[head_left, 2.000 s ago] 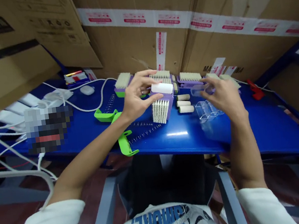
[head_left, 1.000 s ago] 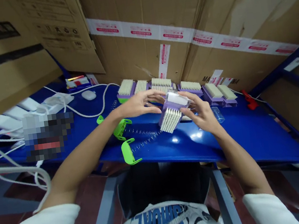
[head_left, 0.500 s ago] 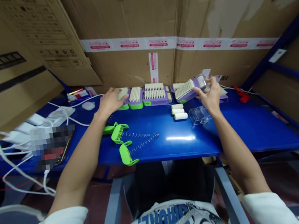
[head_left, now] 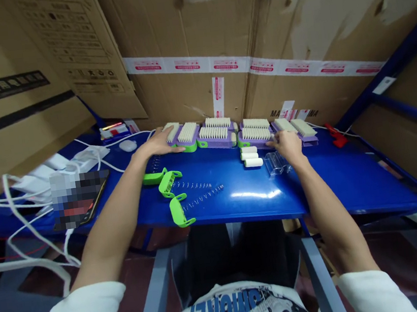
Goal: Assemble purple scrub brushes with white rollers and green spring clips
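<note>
Purple blocks topped with rows of cream bristles stand along the back of the blue table. At the left end my left hand (head_left: 160, 143) lies against a bristle block (head_left: 187, 133), thumb stretched along its green front edge and fingers spread behind. My right hand (head_left: 287, 145) has its fingers curled at the right end of another bristle block (head_left: 255, 134), their tips partly hidden. Just in front of that block lie three white rollers (head_left: 251, 156). Clear plastic pieces (head_left: 274, 163) lie below my right hand, partly covered by it.
Green clips (head_left: 177, 211) with coil springs (head_left: 202, 197) lie at the table's front left. A phone (head_left: 83, 198), white cables and chargers (head_left: 39, 183) fill the left side. A red object (head_left: 334, 135) lies at the back right. Cardboard (head_left: 185, 92) walls the back.
My right hand has lowered the tilted bristle block to the table, in front of another one. My left hand has turned, its thumb now along the front of the left blocks.
</note>
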Available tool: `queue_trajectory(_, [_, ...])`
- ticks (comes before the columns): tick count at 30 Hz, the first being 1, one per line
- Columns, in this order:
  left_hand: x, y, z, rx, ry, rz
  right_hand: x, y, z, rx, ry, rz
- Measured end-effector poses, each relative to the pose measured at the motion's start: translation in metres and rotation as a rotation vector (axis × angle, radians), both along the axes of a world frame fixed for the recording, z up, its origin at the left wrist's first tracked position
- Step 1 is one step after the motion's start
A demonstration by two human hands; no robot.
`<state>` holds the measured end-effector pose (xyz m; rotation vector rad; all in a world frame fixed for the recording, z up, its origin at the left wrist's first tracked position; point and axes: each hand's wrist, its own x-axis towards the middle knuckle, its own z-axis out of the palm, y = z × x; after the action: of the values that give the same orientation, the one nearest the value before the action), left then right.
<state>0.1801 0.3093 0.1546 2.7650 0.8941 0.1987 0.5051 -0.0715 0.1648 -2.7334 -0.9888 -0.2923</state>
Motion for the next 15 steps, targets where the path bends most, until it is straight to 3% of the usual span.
queue_trajectory(10, [0.006, -0.017, -0.007, 0.068, -0.127, 0.068, 0.001, -0.001, 0.001, 0.017, -0.075, 0.126])
queue_trajectory(15, [0.005, -0.024, -0.003, 0.09, -0.1, 0.053, 0.018, 0.017, 0.018, 0.011, -0.115, 0.259])
